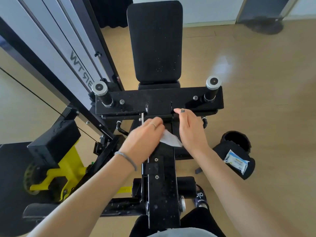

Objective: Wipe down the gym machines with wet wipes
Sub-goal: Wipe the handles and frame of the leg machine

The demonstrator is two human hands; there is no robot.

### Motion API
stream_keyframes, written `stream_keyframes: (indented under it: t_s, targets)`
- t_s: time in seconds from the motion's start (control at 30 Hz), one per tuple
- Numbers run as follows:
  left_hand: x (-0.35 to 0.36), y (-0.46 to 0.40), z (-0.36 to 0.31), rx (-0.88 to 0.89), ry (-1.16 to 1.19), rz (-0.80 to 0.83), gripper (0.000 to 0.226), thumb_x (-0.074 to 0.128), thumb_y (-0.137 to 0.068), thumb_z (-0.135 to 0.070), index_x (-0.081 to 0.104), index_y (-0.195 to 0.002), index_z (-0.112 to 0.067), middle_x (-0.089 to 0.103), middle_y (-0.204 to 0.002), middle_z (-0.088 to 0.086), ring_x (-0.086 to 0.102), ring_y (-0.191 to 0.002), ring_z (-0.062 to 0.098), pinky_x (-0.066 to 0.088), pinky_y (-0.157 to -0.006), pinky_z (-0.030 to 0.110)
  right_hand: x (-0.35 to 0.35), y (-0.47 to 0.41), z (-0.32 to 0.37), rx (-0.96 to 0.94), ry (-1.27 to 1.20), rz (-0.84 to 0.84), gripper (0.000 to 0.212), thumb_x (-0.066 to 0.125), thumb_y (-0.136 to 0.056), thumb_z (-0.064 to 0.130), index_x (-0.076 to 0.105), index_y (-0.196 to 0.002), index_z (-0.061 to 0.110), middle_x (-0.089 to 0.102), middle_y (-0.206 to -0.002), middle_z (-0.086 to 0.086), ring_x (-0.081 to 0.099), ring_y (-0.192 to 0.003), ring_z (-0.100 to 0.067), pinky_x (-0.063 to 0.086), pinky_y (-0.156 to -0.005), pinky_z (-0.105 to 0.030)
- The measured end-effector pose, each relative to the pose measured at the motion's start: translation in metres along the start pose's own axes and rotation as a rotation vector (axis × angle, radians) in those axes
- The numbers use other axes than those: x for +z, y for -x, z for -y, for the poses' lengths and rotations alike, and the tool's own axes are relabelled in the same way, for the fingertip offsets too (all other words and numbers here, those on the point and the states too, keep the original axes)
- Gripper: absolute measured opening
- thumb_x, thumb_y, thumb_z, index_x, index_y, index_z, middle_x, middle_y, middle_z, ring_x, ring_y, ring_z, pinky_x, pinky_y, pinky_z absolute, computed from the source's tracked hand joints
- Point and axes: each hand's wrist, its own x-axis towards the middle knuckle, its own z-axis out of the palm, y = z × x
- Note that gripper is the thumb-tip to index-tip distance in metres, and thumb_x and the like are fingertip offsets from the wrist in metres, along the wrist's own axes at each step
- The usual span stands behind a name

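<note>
The wet wipe [171,139] lies on the black machine [160,185], pressed by the left hand [143,135] with curled fingers, while the right hand [191,130] hovers relaxed, holding nothing.

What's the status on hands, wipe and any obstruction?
Left hand holds the wet wipe on the machine's black centre beam. Right hand open, beside the wipe. Nothing blocking the beam.

A crumpled white wet wipe [171,140] lies on the black central beam [162,190] of the gym machine [159,100], its upright black back pad [154,41] behind, while the wipes packet [236,161] rests on a black roller pad [234,159] at right.
</note>
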Motion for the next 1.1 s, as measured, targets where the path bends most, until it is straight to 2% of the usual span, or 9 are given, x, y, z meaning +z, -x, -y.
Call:
stream_keyframes:
  t_s: [0.1,0.23,0.4,0.5,0.57,0.73,0.83,0.93,1.1]
  targets:
    - [0.003,0.001,0.001,-0.17,0.063,-0.086,0.015,0.073,-0.084,-0.003,0.063,-0.092,-0.011,0.055,-0.108,0.002,0.057,-0.089,0.02,0.055,-0.053,0.038,0.002,0.0,0.002,0.006,0.003,-0.017,0.04,0.029,-0.11,0.026,0.064,-0.127,0.017,0.06,-0.116,0.009,0.048,-0.09,0.02,0.03,-0.076,0.007]
    - [0.014,0.001,-0.033,0.015,0.116,0.03,0.022,0.07,-0.079,0.001,0.065,-0.098,-0.009,0.056,-0.109,0.002,0.059,-0.085,0.022,0.056,-0.051,0.04,0.003,0.0,0.004,-0.012,-0.006,-0.046,0.04,0.031,-0.11,0.023,0.067,-0.123,0.014,0.063,-0.121,0.007,0.044,-0.101,0.013,0.026,-0.083,0.007]
    - [0.006,-0.002,0.001,-0.187,0.041,-0.057,0.02,0.071,-0.076,0.007,0.064,-0.087,-0.008,0.056,-0.104,0.005,0.055,-0.077,0.024,0.054,-0.047,0.041,0.001,-0.002,0.005,-0.002,0.023,-0.047,0.044,0.028,-0.11,0.029,0.068,-0.124,0.018,0.06,-0.11,0.014,0.051,-0.088,0.014,0.027,-0.078,0.006]
    - [0.008,0.007,-0.033,-0.049,0.024,-0.012,0.024,0.077,-0.066,0.005,0.066,-0.082,-0.009,0.058,-0.097,0.005,0.057,-0.075,0.021,0.049,-0.04,0.031,0.006,-0.003,0.002,-0.02,0.016,-0.085,0.04,0.032,-0.109,0.024,0.069,-0.118,0.014,0.064,-0.11,0.009,0.052,-0.097,0.005,0.027,-0.079,0.005]
    - [0.009,0.007,-0.045,-0.01,-0.002,0.016,0.026,0.079,-0.063,0.003,0.064,-0.079,-0.01,0.058,-0.094,0.004,0.055,-0.073,0.019,0.036,-0.039,0.023,0.007,-0.004,0.001,-0.031,0.01,-0.094,0.038,0.033,-0.108,0.022,0.069,-0.116,0.013,0.065,-0.112,0.006,0.054,-0.105,-0.001,0.029,-0.082,0.004]
    - [-0.006,-0.018,-0.022,-0.261,-0.095,-0.093,0.026,0.081,-0.067,-0.007,0.056,-0.075,-0.013,0.052,-0.09,0.005,0.049,-0.071,0.019,0.026,-0.051,0.028,0.008,-0.004,0.001,-0.01,0.029,-0.108,0.04,0.031,-0.109,0.027,0.068,-0.117,0.015,0.063,-0.106,0.008,0.054,-0.09,0.009,0.031,-0.076,0.005]
    - [0.001,-0.028,-0.037,-0.275,-0.082,-0.129,0.031,0.086,-0.063,-0.007,0.059,-0.076,-0.013,0.054,-0.085,0.004,0.049,-0.062,0.016,0.021,-0.044,0.025,0.011,-0.007,0.002,-0.006,0.048,-0.123,0.04,0.031,-0.109,0.028,0.069,-0.114,0.015,0.062,-0.103,0.009,0.052,-0.084,0.015,0.035,-0.072,0.002]
    - [0.006,-0.037,-0.046,-0.337,-0.052,-0.181,0.03,0.087,-0.066,-0.006,0.06,-0.077,-0.011,0.053,-0.081,0.004,0.035,-0.059,0.012,0.018,-0.041,0.024,0.011,-0.012,0.001,-0.004,0.058,-0.105,0.039,0.033,-0.109,0.028,0.069,-0.108,0.015,0.064,-0.099,0.006,0.056,-0.082,0.008,0.038,-0.067,-0.004]
    - [0.003,-0.017,-0.035,-0.444,-0.082,-0.112,0.025,0.079,-0.072,-0.001,0.057,-0.08,-0.013,0.053,-0.093,0.004,0.053,-0.067,0.019,0.03,-0.042,0.028,0.003,-0.011,-0.002,-0.071,0.093,-0.044,0.039,0.031,-0.109,0.032,0.067,-0.104,0.016,0.059,-0.087,0.012,0.058,-0.082,0.001,0.044,-0.07,-0.019]
